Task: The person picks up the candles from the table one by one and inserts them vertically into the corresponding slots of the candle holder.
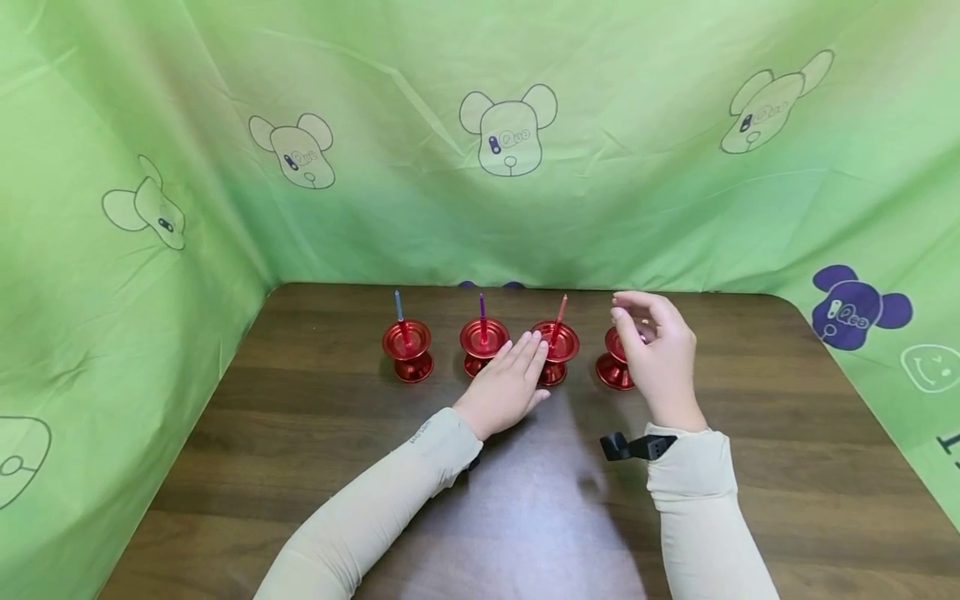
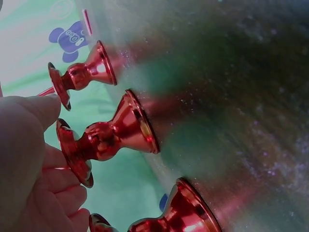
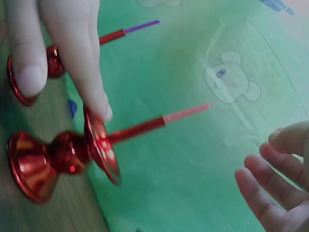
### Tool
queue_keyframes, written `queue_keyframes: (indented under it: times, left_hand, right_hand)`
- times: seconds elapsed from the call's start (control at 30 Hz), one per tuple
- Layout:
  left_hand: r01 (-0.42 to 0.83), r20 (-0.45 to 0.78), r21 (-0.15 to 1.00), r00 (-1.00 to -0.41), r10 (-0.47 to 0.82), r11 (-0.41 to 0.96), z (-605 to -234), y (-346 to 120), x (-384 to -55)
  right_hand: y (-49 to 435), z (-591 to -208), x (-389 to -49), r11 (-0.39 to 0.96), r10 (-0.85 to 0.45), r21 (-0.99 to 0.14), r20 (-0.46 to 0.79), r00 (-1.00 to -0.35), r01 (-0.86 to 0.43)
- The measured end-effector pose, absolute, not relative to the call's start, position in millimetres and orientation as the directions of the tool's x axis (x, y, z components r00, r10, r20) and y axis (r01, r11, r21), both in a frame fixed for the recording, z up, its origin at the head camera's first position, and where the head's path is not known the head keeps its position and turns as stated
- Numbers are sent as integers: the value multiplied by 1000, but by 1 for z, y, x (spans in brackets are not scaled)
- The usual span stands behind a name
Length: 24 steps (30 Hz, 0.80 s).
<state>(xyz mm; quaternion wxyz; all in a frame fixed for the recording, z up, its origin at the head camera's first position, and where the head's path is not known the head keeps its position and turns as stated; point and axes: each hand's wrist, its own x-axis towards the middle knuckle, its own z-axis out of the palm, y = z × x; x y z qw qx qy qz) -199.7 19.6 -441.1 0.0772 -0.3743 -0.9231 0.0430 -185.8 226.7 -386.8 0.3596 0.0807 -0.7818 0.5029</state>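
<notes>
Red metallic candle holders stand in a row on the table. A blue candle (image 1: 398,307) rises from the leftmost holder (image 1: 409,354), a purple candle (image 1: 483,308) from the second (image 1: 477,343), and a pinkish-red candle (image 1: 562,308) from the third (image 1: 567,343). My left hand (image 1: 506,383) reaches across in front, straight fingers touching the third holder's dish (image 3: 101,145). Over the rightmost holder (image 1: 617,367), which it partly hides, my right hand (image 1: 663,358) is bent with thumb and index finger apart. No object shows between the right fingers (image 3: 251,188).
A green curtain (image 1: 375,225) printed with bear heads encloses the brown wooden table (image 1: 300,467). A black strap (image 1: 626,447) hangs at the right wrist. In the left wrist view, a thin pink stick (image 2: 87,21) shows beyond the holders.
</notes>
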Motion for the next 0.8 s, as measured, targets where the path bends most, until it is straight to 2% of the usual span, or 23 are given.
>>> queue_keyframes:
  times: [0.17,0.4,0.6,0.8]
  left_hand:
    - [689,111,-133,-704,701,713,-444,22,-199]
    - [685,103,-125,-711,696,718,-445,20,-197]
    - [693,100,-102,-706,701,713,-445,19,-200]
    - [695,104,-82,-707,700,714,-444,18,-202]
  right_hand:
    - [243,-393,-175,538,270,-711,653,-707,-452]
    - [258,-401,-162,600,312,-714,624,-717,-360]
    - [270,-400,-159,650,331,-691,631,-701,-315]
    - [278,-401,-159,669,350,-697,602,-718,-259]
